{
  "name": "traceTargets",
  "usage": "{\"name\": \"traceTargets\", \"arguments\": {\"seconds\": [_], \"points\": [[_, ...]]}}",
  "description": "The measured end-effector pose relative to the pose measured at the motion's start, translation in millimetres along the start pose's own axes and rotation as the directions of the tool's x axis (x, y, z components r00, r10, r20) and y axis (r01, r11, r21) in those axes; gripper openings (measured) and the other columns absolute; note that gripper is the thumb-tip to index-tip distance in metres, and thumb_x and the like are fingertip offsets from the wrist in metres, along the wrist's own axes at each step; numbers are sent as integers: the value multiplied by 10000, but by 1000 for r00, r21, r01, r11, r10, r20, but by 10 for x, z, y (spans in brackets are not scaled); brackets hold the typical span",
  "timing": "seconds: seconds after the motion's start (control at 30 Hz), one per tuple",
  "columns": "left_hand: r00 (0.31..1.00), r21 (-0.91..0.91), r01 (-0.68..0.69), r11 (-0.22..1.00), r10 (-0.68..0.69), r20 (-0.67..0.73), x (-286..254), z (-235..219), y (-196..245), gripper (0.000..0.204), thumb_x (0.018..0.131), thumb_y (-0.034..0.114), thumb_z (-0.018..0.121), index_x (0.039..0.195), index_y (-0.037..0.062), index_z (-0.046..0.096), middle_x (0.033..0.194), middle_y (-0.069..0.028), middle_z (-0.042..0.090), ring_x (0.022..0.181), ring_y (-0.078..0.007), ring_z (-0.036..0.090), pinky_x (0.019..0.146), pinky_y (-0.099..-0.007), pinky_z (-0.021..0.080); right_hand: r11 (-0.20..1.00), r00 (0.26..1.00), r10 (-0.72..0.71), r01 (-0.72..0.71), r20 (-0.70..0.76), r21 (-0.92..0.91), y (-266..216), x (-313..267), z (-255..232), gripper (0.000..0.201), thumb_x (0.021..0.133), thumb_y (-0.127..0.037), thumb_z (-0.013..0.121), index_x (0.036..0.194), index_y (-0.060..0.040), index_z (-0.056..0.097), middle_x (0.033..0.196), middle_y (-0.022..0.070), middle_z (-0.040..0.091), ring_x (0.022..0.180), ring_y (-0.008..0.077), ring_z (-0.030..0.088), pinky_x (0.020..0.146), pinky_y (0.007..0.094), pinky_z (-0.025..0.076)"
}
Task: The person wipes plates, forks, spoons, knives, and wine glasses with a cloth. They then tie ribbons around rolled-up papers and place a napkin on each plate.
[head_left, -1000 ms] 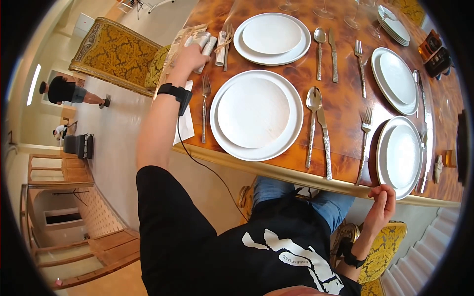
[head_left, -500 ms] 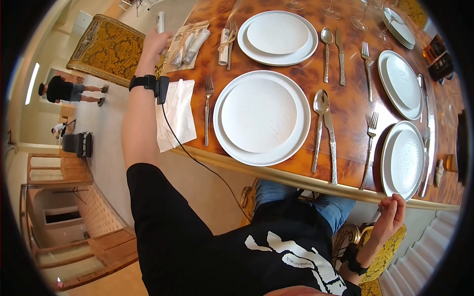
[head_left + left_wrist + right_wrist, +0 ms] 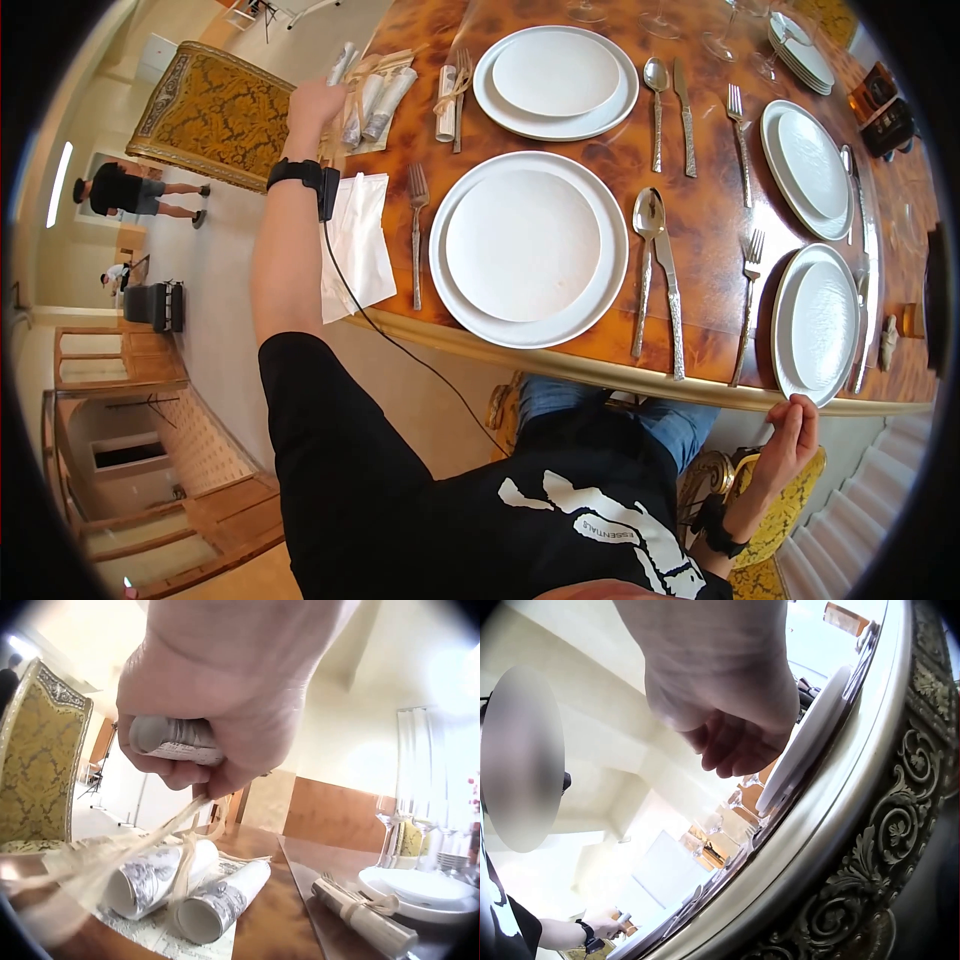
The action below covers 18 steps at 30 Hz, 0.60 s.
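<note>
The left hand (image 3: 316, 108) grips a printed paper roll (image 3: 342, 64) at the table's left edge. In the left wrist view the roll (image 3: 176, 740) lies across the curled fingers, and the fingertips pinch pale raffia strands (image 3: 187, 864). Below them, two more rolls (image 3: 206, 913) rest side by side on a printed sheet (image 3: 163, 935). Another roll (image 3: 445, 108), tied with raffia, lies beside a fork. The right hand (image 3: 786, 450) is at the front edge near a plate (image 3: 820, 322), its fingers loosely curled and holding nothing.
White plate stacks (image 3: 523, 245) stand between forks (image 3: 417, 235), spoons (image 3: 642, 270) and knives (image 3: 673, 310). A pale cloth (image 3: 360, 245) overlaps the left edge. Stemmed glasses are at the back. Two people are in the room at left, beyond a yellow chair (image 3: 215, 120).
The left hand has moved left from above the rolls, taking one roll past the edge, then slightly back. The two rolls and the pale cloth are now uncovered. The right hand has hardly moved.
</note>
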<state>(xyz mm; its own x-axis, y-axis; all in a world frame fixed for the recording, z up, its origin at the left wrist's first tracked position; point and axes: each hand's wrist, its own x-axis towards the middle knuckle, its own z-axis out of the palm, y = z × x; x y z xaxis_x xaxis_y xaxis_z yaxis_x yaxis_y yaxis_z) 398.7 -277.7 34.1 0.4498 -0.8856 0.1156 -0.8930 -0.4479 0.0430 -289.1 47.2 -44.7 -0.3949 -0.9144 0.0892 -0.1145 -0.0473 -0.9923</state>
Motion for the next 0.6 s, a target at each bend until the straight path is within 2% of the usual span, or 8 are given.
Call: {"name": "traceTargets", "arguments": {"seconds": [0.13, 0.2, 0.3, 0.43, 0.5, 0.53, 0.6], "points": [[998, 65, -5, 998, 9, -59, -98, -154, 57, 461, 828, 382, 580, 1166, 84, 679, 1125, -225, 664, 1076, -401, 620, 907, -469, 501, 1000, 998, -14, 13, 58, 15, 67, 19, -37, 197, 1022, -113, 496, 1109, 36, 591, 771, 39, 540, 724, 111, 479, 688, 250, 403], [988, 76, -52, 996, 62, -144, -180, -185, 100, 430, 807, 370, 561, 1076, 68, 706, 1015, -251, 678, 997, -428, 637, 881, -470, 502, 1000, 998, -23, 22, 65, 21, 80, 6, -66, 197, 1022, -112, 496, 1112, 36, 591, 772, 38, 540, 726, 112, 480, 687, 250, 402], [981, 85, -26, 996, 42, -187, -315, -264, 184, 445, 815, 391, 560, 1074, 55, 694, 1018, -251, 678, 998, -424, 636, 867, -468, 505, 999, 998, -32, 30, 63, 23, 106, -11, -140, 198, 1021, -108, 496, 1114, 38, 592, 773, 38, 541, 729, 113, 481, 687, 249, 402], [987, 25, -92, 995, 95, -130, -51, -199, 2, 374, 835, 358, 566, 1035, 73, 703, 1001, -212, 695, 990, -376, 657, 843, -453, 514, 999, 999, -30, 29, 41, 18, 102, -28, -203, 195, 1020, -104, 497, 1107, 40, 597, 774, 39, 544, 731, 112, 482, 687, 248, 403], [1000, -328, -28, 944, 22, -21, -16, -194, -35, 335, 832, 343, 572, 979, 70, 700, 868, -181, 703, 867, -339, 684, 784, -417, 518, 999, 999, -33, 32, 35, 24, 101, -37, -221, 196, 1020, -104, 497, 1107, 40, 598, 776, 40, 546, 731, 111, 482, 687, 248, 403], [999, -328, -29, 944, 23, -22, -47, -228, -18, 335, 832, 343, 572, 979, 70, 700, 868, -181, 703, 867, -339, 684, 784, -417, 518, 999, 999, -37, 36, 33, 27, 101, -40, -228, 197, 1020, -104, 498, 1107, 40, 599, 777, 41, 548, 731, 110, 482, 687, 248, 402], [964, -251, -93, 963, 24, -264, -146, -371, 50, 332, 823, 347, 589, 946, 56, 690, 784, -147, 689, 774, -315, 683, 736, -397, 513, 999, 999, -37, 36, 23, 28, 96, -40, -236, 197, 1020, -104, 497, 1107, 39, 601, 774, 40, 547, 728, 110, 481, 683, 247, 400]]}}
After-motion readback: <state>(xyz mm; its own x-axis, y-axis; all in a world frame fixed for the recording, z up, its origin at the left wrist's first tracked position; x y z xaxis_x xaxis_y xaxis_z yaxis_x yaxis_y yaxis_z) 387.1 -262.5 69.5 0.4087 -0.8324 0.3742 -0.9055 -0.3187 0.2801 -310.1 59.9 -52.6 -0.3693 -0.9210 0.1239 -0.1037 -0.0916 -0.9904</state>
